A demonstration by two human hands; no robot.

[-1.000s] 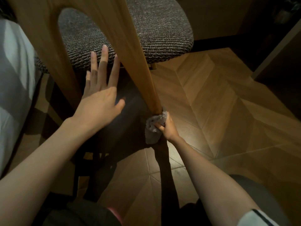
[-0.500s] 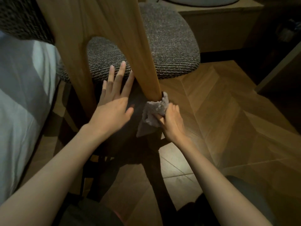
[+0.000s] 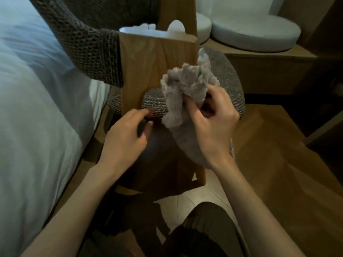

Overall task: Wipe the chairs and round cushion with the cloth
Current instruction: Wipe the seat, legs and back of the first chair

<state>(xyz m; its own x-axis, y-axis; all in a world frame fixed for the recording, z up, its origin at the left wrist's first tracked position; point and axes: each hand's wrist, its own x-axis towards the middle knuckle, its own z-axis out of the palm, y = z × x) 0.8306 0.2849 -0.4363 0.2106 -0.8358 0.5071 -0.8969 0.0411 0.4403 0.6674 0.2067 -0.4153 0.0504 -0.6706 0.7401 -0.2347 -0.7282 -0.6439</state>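
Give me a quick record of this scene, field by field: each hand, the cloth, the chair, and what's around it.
right hand: grips the bunched cloth
cloth position: in front of the chair back's right edge
left hand: holds nothing, fingers loosely curled by the seat edge
chair: wooden frame, grey woven seat
round cushion: on the ledge behind
bed: left of chair

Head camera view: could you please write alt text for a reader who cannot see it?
A person's right hand grips a crumpled grey cloth at a wooden chair frame; the left hand is at its woven seat.
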